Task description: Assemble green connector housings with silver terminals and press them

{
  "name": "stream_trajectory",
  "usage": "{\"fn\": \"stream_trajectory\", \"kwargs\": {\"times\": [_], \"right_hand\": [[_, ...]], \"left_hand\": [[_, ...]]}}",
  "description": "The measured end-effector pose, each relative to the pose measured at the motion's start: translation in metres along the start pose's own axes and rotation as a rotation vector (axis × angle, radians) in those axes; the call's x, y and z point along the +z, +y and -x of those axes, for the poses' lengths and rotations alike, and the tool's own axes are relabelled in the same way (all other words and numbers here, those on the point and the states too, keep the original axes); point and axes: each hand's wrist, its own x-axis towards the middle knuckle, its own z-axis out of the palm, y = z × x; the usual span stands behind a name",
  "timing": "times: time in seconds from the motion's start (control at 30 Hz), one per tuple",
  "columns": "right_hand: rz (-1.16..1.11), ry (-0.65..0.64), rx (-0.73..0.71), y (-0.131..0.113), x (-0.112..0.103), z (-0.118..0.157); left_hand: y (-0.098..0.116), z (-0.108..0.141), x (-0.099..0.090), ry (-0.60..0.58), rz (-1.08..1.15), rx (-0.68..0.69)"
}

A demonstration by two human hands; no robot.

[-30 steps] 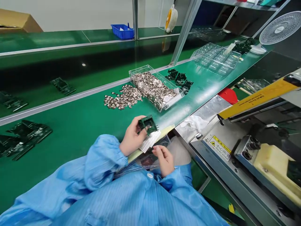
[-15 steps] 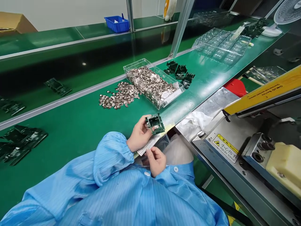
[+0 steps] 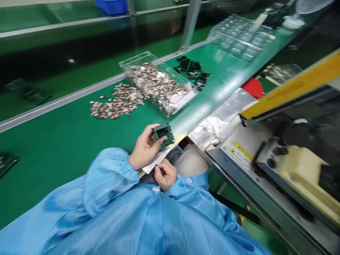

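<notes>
My left hand (image 3: pixel 145 148) is closed on a dark green circuit board (image 3: pixel 169 139) with a square opening, the thumb across its near edge. Under that hand, a pale sheet (image 3: pixel 152 163) with rows of small pieces slants toward my body; what supports it is hidden. My right hand (image 3: pixel 166 174) is curled just beside the sheet's lower edge, thumb and fingertips together. Whether anything small is between them I cannot make out. Beyond the hands, a clear plastic bin (image 3: pixel 148 55) holds many small silvery metal parts, and a loose pile of such parts (image 3: pixel 117 102) lies beside it.
More green boards (image 3: pixel 194 69) lie behind the bin, and another board (image 3: pixel 6 163) at the left edge. Clear trays (image 3: pixel 239 37) stand farther back. To my right is a machine (image 3: pixel 239 152) with a yellow bar (image 3: pixel 292 85) and a warning label.
The camera view has shifted, so the scene sits farther left and higher, with some blur. My left hand still holds the board. My right hand's fingers are more curled and closer to my body.
</notes>
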Motion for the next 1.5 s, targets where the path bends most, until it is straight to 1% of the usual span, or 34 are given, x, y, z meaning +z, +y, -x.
{"fn": "stream_trajectory", "kwargs": {"times": [0.07, 0.17, 0.23, 0.3, 0.4, 0.47, 0.53, 0.6, 0.67, 0.73, 0.77, 0.83, 0.9, 0.97, 1.1, 1.23, 1.37, 1.5], "right_hand": [[0.119, -0.022, 0.023, 0.003, -0.001, 0.004], [0.340, -0.035, 0.113, 0.011, -0.006, 0.009], [0.457, -0.022, 0.179, 0.014, -0.012, 0.009], [0.506, -0.022, 0.208, 0.010, -0.021, 0.007], [0.447, -0.069, 0.171, -0.013, -0.043, 0.000], [0.352, -0.094, 0.128, -0.032, -0.059, -0.006], [0.257, -0.060, 0.128, -0.047, -0.073, -0.015], [0.086, 0.040, 0.201, -0.057, -0.079, -0.024], [-0.049, 0.134, 0.261, -0.063, -0.074, -0.031], [-0.078, 0.208, 0.253, -0.067, -0.064, -0.035], [-0.055, 0.240, 0.225, -0.069, -0.058, -0.037], [0.024, 0.285, 0.112, -0.070, -0.048, -0.042], [0.117, 0.294, -0.017, -0.070, -0.039, -0.048], [0.168, 0.281, -0.078, -0.070, -0.031, -0.054], [0.173, 0.254, -0.005, -0.066, -0.017, -0.058], [0.193, 0.252, 0.028, -0.060, -0.007, -0.057], [0.082, 0.306, 0.081, -0.061, -0.003, -0.059], [-0.052, 0.279, 0.129, -0.061, -0.002, -0.064]], "left_hand": [[0.005, 0.002, -0.002, 0.029, -0.058, -0.006], [0.006, 0.002, -0.005, 0.027, -0.123, -0.088], [0.004, 0.000, -0.006, 0.016, -0.119, -0.141], [0.002, 0.000, -0.007, 0.040, -0.092, -0.158], [0.002, 0.007, -0.010, 0.100, -0.073, -0.108], [0.003, 0.016, -0.013, 0.098, -0.077, -0.044], [0.005, 0.025, -0.015, 0.067, -0.083, -0.006], [0.004, 0.031, -0.014, 0.041, -0.084, -0.023], [0.003, 0.034, -0.013, 0.019, -0.071, -0.079], [0.002, 0.036, -0.012, 0.010, -0.050, -0.123], [0.002, 0.037, -0.012, 0.007, -0.035, -0.137], [0.003, 0.038, -0.012, -0.001, -0.001, -0.152], [0.003, 0.038, -0.012, -0.009, 0.023, -0.157], [0.004, 0.038, -0.012, -0.017, 0.026, -0.157], [0.006, 0.039, -0.014, -0.028, -0.017, -0.140], [0.010, 0.038, -0.015, -0.043, -0.008, -0.124], [0.013, 0.037, -0.014, -0.026, 0.025, -0.113], [0.011, 0.038, -0.013, -0.008, 0.026, -0.121]]}}
